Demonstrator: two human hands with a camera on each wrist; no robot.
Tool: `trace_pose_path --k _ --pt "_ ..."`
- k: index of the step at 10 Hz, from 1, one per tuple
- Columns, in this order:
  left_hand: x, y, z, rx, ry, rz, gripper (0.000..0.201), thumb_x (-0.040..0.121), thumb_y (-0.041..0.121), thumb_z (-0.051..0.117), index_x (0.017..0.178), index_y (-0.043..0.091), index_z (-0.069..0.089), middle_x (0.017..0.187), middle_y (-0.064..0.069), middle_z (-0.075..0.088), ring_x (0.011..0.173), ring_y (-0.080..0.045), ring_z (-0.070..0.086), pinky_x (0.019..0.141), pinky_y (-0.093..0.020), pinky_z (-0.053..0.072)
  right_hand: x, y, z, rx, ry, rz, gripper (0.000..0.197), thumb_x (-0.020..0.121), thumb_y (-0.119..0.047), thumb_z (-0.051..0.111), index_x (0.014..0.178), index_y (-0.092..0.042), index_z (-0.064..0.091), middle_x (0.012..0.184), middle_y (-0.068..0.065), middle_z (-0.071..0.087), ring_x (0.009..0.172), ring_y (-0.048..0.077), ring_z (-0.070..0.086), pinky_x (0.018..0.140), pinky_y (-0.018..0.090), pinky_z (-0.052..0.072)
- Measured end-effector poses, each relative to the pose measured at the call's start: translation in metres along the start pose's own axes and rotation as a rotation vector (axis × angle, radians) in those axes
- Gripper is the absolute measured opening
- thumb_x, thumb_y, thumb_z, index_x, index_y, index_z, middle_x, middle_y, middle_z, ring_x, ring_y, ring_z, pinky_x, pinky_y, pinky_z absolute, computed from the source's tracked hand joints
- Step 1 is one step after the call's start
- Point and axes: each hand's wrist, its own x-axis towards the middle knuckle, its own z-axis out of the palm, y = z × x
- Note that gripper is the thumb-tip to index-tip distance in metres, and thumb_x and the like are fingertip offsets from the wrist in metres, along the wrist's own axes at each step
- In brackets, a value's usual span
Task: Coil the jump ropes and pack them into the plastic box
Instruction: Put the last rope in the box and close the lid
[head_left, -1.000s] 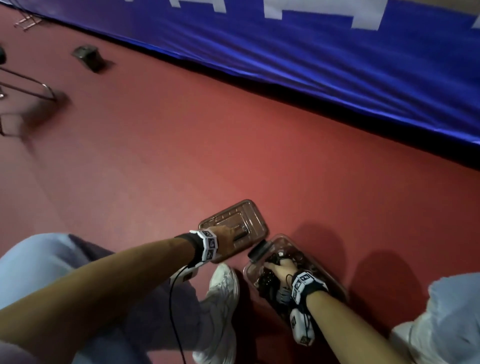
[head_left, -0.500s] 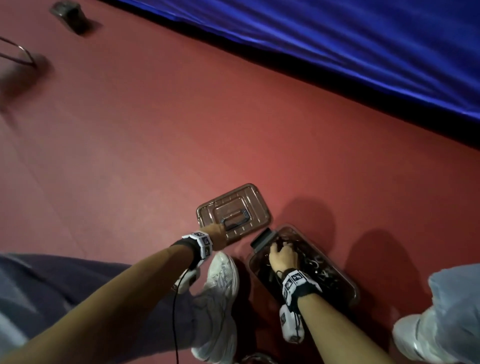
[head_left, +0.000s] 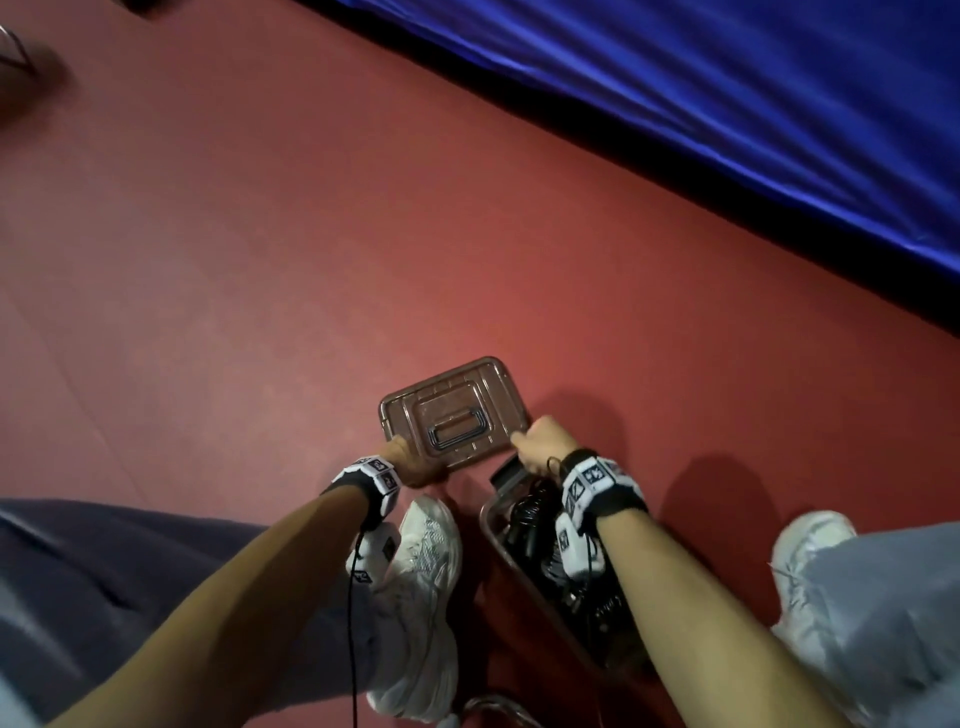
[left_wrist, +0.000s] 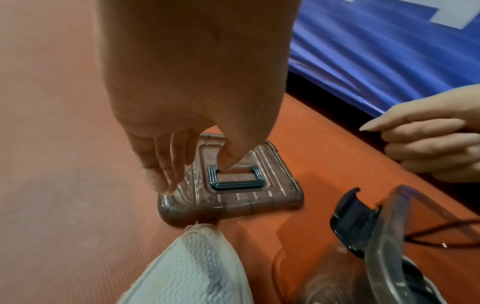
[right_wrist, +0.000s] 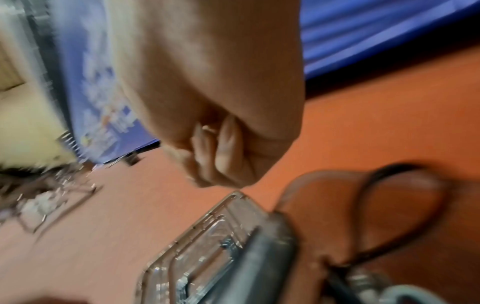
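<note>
The clear plastic lid (head_left: 452, 410) with a dark handle (left_wrist: 235, 179) lies flat on the red floor. My left hand (head_left: 410, 460) pinches its near-left edge, thumb on top beside the handle and fingers down the outer side (left_wrist: 194, 174). My right hand (head_left: 535, 441) hovers at the lid's near-right corner with fingers curled and nothing in them (right_wrist: 215, 164). The open plastic box (head_left: 491, 525) sits just below it, between my feet, with black coiled jump ropes (head_left: 530, 519) inside. Its dark latch (left_wrist: 353, 222) hangs open at the near end. My right forearm hides much of the box.
My white shoes (head_left: 421, 571) (head_left: 810, 540) flank the box. A blue padded mat (head_left: 727, 104) runs along the far right. A metal frame (head_left: 10, 47) stands far left, and a metal ring (head_left: 493, 706) lies at the bottom edge.
My right hand has come up out of the box and moved to the lid's right corner. The lid has settled flat on the floor, with my left hand still at its near-left edge.
</note>
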Motion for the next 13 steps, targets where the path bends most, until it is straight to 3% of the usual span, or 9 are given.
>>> trace_pose_path --k 1,2,4,5,6,9,11,12,13 --pt "0.019 -0.014 0.006 -0.159 -0.013 -0.071 0.028 0.098 0.014 0.054 0.115 -0.004 0.067 0.100 -0.017 0.070 0.077 -0.021 0.059 0.064 -0.028 0.051 0.039 -0.026 -0.007 0.167 0.051 0.021 0.030 0.096 -0.024 0.055 0.074 -0.008 0.067 0.056 0.001 0.060 0.042 0.014 0.053 0.047 0.023 0.045" --pt "0.046 -0.039 0.021 -0.338 -0.009 -0.171 0.031 0.092 0.022 0.069 0.115 0.002 0.067 0.102 -0.012 0.069 0.082 -0.019 0.059 0.064 -0.023 0.047 0.078 -0.036 0.002 0.222 -0.024 0.093 0.025 0.093 -0.032 0.062 0.100 -0.008 0.062 0.080 0.004 0.063 0.070 0.021 0.065 0.068 0.028 0.050" --pt "0.084 -0.056 0.042 -0.627 0.051 -0.463 0.047 0.095 0.027 0.061 0.126 -0.008 0.057 0.115 -0.020 0.064 0.102 -0.032 0.063 0.078 -0.035 0.052 0.135 -0.024 0.018 0.278 -0.004 0.344 0.088 0.086 -0.036 0.074 0.153 0.001 0.030 0.152 0.021 0.047 0.137 0.034 0.051 0.114 0.038 0.041" --pt "0.104 -0.064 0.050 -0.799 0.062 -0.545 0.054 0.093 0.039 0.061 0.128 -0.002 0.057 0.123 -0.019 0.062 0.111 -0.036 0.060 0.090 -0.041 0.054 0.152 -0.017 0.025 0.254 -0.060 0.324 0.095 0.080 -0.051 0.076 0.152 -0.004 0.037 0.150 0.017 0.050 0.134 0.034 0.053 0.113 0.041 0.043" --pt "0.113 -0.068 0.049 -0.963 0.042 -0.592 0.050 0.092 0.046 0.057 0.120 0.005 0.059 0.117 -0.015 0.063 0.093 -0.030 0.060 0.075 -0.034 0.052 0.170 -0.018 0.030 0.295 -0.090 0.319 0.103 0.075 -0.055 0.074 0.155 -0.006 0.031 0.153 0.015 0.045 0.136 0.038 0.050 0.113 0.047 0.042" --pt "0.110 -0.090 0.026 -1.064 0.040 -0.573 0.031 0.091 0.049 0.060 0.086 0.019 0.063 0.089 0.001 0.059 0.084 -0.020 0.053 0.076 -0.030 0.042 0.134 -0.013 0.002 0.344 -0.120 0.283 0.049 0.107 -0.029 0.045 0.146 0.000 0.045 0.147 0.015 0.050 0.137 0.032 0.049 0.111 0.037 0.039" --pt "0.095 -0.079 0.013 -0.975 0.123 -0.406 0.020 0.097 0.019 0.064 0.081 0.009 0.057 0.078 -0.007 0.058 0.065 -0.019 0.056 0.053 -0.022 0.054 0.116 -0.010 -0.005 0.407 -0.147 0.242 0.023 0.106 -0.030 0.049 0.095 -0.012 0.057 0.105 0.006 0.056 0.094 0.019 0.056 0.108 0.033 0.039" --pt "0.094 -0.069 0.008 -1.058 0.220 -0.354 0.020 0.095 0.021 0.068 0.084 0.006 0.060 0.060 -0.005 0.056 0.044 -0.014 0.053 0.038 -0.019 0.046 0.111 -0.012 -0.005 0.447 -0.063 0.267 0.055 0.100 -0.037 0.060 0.140 0.000 0.053 0.144 0.012 0.056 0.132 0.029 0.055 0.113 0.036 0.040" --pt "0.092 -0.059 -0.006 -1.114 0.211 -0.257 0.011 0.097 0.019 0.065 0.089 0.014 0.059 0.060 -0.001 0.053 0.038 -0.007 0.049 0.039 -0.019 0.044 0.089 -0.004 -0.028 0.427 0.178 0.262 0.062 0.092 -0.043 0.072 0.130 0.005 0.062 0.132 0.019 0.065 0.123 0.034 0.062 0.096 0.033 0.047"
